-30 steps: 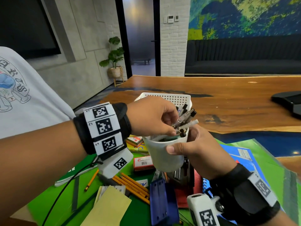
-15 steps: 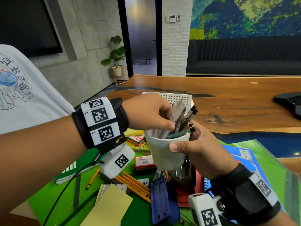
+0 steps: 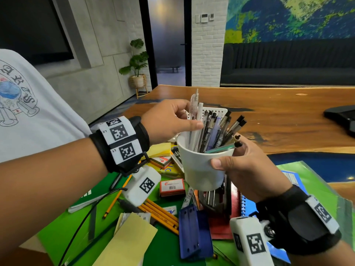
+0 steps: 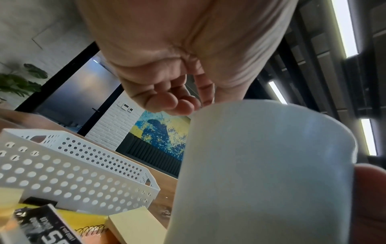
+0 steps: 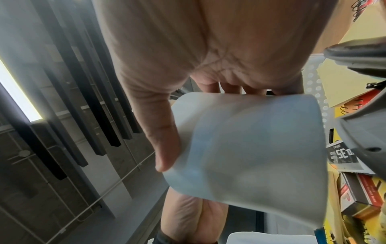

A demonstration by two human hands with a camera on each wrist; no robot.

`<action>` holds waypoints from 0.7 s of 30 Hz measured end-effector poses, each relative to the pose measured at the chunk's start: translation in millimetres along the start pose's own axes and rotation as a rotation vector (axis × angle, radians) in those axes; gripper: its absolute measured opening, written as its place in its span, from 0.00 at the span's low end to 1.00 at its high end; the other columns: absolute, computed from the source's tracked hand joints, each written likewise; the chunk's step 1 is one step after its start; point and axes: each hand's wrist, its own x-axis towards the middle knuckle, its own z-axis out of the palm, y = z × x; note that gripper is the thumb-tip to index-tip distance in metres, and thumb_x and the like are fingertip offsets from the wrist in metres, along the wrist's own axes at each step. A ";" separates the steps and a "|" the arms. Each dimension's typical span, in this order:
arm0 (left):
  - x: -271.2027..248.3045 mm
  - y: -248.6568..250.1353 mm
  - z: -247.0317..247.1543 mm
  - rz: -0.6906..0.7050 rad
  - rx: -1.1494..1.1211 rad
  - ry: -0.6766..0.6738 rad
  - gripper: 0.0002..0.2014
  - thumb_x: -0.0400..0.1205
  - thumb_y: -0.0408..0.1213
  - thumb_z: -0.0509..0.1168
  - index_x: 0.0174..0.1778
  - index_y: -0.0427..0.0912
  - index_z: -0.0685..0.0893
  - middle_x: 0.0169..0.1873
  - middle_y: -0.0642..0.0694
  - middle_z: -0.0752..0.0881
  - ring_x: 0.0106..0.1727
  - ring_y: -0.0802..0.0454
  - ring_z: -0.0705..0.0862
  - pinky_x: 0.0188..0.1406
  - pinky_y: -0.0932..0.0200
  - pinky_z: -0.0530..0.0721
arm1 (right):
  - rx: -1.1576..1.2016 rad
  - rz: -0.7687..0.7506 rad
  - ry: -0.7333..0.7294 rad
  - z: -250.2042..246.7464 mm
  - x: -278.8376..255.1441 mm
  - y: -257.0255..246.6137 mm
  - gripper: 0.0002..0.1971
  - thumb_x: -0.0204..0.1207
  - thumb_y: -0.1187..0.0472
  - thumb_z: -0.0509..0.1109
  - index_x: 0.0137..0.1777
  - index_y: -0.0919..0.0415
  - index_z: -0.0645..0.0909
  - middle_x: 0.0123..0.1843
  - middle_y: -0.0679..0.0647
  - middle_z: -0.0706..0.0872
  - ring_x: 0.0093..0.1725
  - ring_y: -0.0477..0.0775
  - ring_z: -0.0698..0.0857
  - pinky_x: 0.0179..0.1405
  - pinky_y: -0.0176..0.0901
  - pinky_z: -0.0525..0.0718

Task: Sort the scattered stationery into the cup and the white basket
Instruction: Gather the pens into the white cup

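Centrally in the head view, the right hand (image 3: pixel 247 169) wraps a smooth white cup (image 3: pixel 199 167) bristling with slim pens (image 3: pixel 215 131). Above its rim, the left hand (image 3: pixel 169 121) pinches a clear pen (image 3: pixel 193 110). Behind stands the perforated white basket (image 4: pixel 69 171), its plastic walls dotted with round holes.

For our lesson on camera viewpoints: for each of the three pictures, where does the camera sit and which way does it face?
Head: on the head, facing forward and down at the cup; left hand and right hand show.
Left wrist: under the left hand, facing up along its fingers; white basket beyond.
Right wrist: under the right hand, facing up at the ceiling.
All three views share the cup.
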 end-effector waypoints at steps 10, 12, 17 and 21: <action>1.8 -36.5 -18.1 -0.072 0.185 0.029 0.11 0.85 0.50 0.67 0.54 0.51 0.91 0.39 0.57 0.87 0.33 0.66 0.82 0.33 0.69 0.82 | -0.017 -0.015 0.070 -16.8 4.0 -7.5 0.38 0.61 0.77 0.76 0.75 0.74 0.72 0.68 0.72 0.85 0.68 0.75 0.84 0.68 0.64 0.84; 1.1 -64.2 -24.7 -0.066 0.603 -0.122 0.08 0.83 0.47 0.69 0.50 0.50 0.91 0.45 0.55 0.89 0.44 0.59 0.86 0.44 0.61 0.86 | -0.013 -0.031 0.103 -21.3 4.2 -11.7 0.37 0.62 0.77 0.75 0.75 0.73 0.73 0.69 0.71 0.85 0.69 0.74 0.84 0.70 0.66 0.82; -19.1 -122.8 -8.3 -0.241 1.091 -0.542 0.15 0.82 0.48 0.68 0.66 0.57 0.86 0.60 0.53 0.87 0.54 0.51 0.85 0.48 0.59 0.81 | 0.008 -0.030 0.155 -30.9 3.9 -23.6 0.36 0.64 0.75 0.74 0.76 0.73 0.72 0.70 0.69 0.85 0.70 0.72 0.83 0.72 0.70 0.79; -26.1 -149.2 5.7 -0.351 0.942 -0.409 0.16 0.76 0.49 0.76 0.60 0.59 0.89 0.61 0.51 0.82 0.55 0.48 0.86 0.51 0.55 0.85 | 0.005 -0.015 0.168 -35.9 4.4 -26.9 0.37 0.65 0.73 0.76 0.77 0.73 0.71 0.71 0.71 0.83 0.71 0.74 0.82 0.74 0.75 0.75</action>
